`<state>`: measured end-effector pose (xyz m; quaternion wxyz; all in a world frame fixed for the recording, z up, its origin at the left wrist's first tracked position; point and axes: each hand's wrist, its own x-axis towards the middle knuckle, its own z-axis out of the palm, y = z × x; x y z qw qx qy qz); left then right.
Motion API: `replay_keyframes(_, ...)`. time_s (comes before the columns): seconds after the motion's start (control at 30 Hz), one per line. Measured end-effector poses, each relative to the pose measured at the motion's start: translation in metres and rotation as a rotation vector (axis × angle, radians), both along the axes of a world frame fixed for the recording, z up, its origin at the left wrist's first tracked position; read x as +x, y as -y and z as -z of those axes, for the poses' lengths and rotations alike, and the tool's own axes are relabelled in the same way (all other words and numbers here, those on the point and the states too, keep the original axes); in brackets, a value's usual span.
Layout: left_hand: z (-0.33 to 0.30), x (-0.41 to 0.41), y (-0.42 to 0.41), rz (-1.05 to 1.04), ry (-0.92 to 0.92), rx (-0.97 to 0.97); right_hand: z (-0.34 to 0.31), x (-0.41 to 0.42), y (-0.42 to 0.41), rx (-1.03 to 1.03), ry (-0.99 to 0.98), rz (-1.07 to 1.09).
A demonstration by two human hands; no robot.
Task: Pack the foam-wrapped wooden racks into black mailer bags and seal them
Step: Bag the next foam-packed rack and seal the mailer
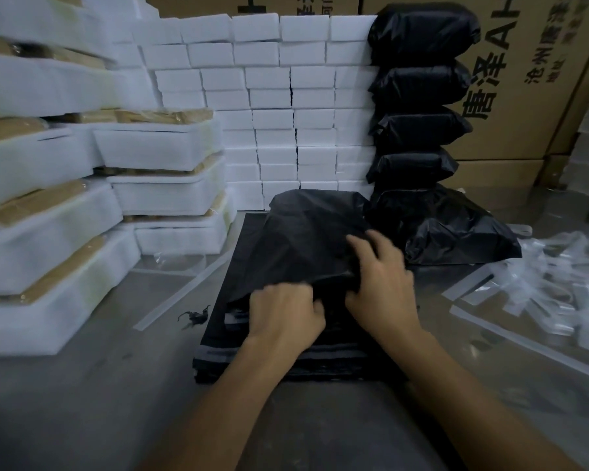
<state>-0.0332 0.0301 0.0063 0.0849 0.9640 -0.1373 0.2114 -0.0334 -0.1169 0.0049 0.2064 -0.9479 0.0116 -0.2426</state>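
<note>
A filled black mailer bag (306, 239) lies on a flat stack of empty black mailer bags (272, 362) in the middle of the floor. My left hand (284, 316) grips the bag's near edge with curled fingers. My right hand (380, 287) presses on the bag's near right side, its fingers bent over the plastic. Foam-wrapped wooden racks (164, 164) are piled at the left, wood showing between the white foam layers. Sealed black parcels (419, 90) stand stacked at the back right, and one more sealed parcel (456, 236) lies beside the bag.
A wall of white foam blocks (286, 96) fills the back. Large cardboard boxes (531, 79) stand behind at the right. Peeled clear strips and plastic scraps (558, 283) litter the floor at the right. A long clear strip (181, 294) and a black scrap (194, 316) lie left of the bag stack.
</note>
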Motion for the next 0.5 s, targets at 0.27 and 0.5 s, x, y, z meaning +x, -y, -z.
replay_keyframes(0.27,-0.015,0.014,-0.028,0.053,0.391,-0.135,0.008,0.005,0.03,0.204,-0.208,-0.116)
replay_keyframes(0.5,0.011,0.03,-0.061,-0.021,-0.007,-0.48,0.011,0.01,0.029,0.196,-0.259,-0.241)
